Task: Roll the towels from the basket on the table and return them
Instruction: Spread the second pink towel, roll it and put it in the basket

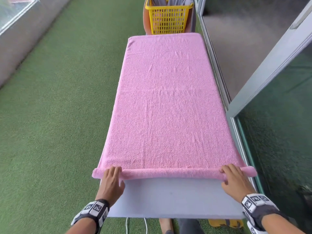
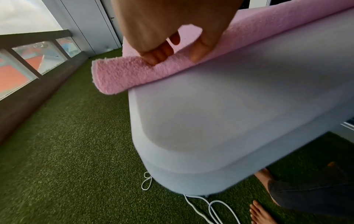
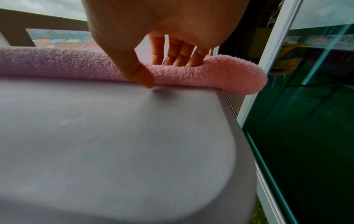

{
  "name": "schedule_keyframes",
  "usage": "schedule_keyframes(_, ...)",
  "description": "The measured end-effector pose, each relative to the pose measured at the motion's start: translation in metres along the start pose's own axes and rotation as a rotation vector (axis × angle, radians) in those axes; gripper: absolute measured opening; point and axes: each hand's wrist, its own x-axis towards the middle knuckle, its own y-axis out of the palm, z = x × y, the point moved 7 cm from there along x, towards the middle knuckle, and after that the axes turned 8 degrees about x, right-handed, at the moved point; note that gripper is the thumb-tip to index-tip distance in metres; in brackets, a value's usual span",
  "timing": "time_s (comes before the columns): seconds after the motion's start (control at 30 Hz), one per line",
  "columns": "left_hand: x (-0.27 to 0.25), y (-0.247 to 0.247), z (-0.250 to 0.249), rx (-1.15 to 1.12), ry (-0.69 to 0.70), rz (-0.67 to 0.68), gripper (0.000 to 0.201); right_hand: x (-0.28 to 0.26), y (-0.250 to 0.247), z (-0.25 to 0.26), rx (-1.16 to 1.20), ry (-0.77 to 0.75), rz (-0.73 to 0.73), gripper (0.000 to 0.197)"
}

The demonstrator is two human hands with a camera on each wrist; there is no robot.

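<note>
A pink towel (image 1: 167, 98) lies spread flat along the grey table (image 1: 168, 200), and its near edge is rolled into a thin roll (image 1: 168, 173). My left hand (image 1: 113, 176) grips the roll's left end (image 2: 118, 75), fingers curled over the top and thumb on the near side. At the right end (image 3: 220, 75) my right hand (image 1: 231, 176) pinches the roll, with fingers behind it and the thumb at its base on the table (image 3: 114, 136). Both ends of the roll overhang the table sides. A yellow basket (image 1: 168, 19) stands beyond the table's far end with grey cloth in it.
Green turf (image 1: 50, 115) covers the floor to the left, bounded by a low wall with glass panels. A glass sliding door (image 1: 278, 132) runs close along the table's right side. A white cord (image 1: 145, 223) hangs under the near edge, by my bare feet (image 2: 262, 212).
</note>
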Motion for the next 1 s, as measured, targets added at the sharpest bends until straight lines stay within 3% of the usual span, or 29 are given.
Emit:
schedule_keyframes(0.07,0.001,0.005,0.005,0.028,0.02,0.007,0.06,0.005,-0.005,0.0,0.024,0.005,-0.021,0.038)
schedule_keyframes(0.13,0.005,0.007,0.013,0.03,-0.013,0.006,0.058,0.008,-0.009,-0.004,0.056,0.025,-0.033,0.034)
schedule_keyframes(0.27,0.009,0.003,0.013,0.083,-0.035,0.122,0.027,0.008,-0.018,0.0,0.011,0.048,-0.001,0.019)
schedule_keyframes(0.4,0.009,0.003,0.017,0.178,-0.045,0.225,0.01,0.007,-0.02,0.002,-0.118,0.096,0.027,0.014)
schedule_keyframes(0.43,0.012,0.002,0.019,0.219,-0.061,0.222,0.006,0.008,-0.022,0.001,-0.105,0.105,0.007,0.016)
schedule_keyframes(0.5,0.019,-0.001,0.023,0.263,-0.123,0.22,0.02,0.01,-0.025,0.0,-0.108,0.082,-0.058,0.026)
schedule_keyframes(0.63,0.019,0.008,0.014,0.217,-0.089,0.247,0.035,0.002,-0.012,0.004,-0.209,0.014,0.045,0.055)
schedule_keyframes(0.73,0.015,0.013,0.016,0.223,-0.069,0.275,0.043,0.001,-0.012,0.005,-0.189,0.005,0.031,0.046)
schedule_keyframes(0.87,0.02,0.007,0.015,0.191,-0.039,0.23,0.018,0.008,-0.014,-0.004,-0.119,0.047,-0.033,0.041)
schedule_keyframes(1.0,0.024,0.01,0.014,0.196,-0.051,0.298,0.026,0.014,-0.019,0.0,-0.209,0.103,0.017,0.011)
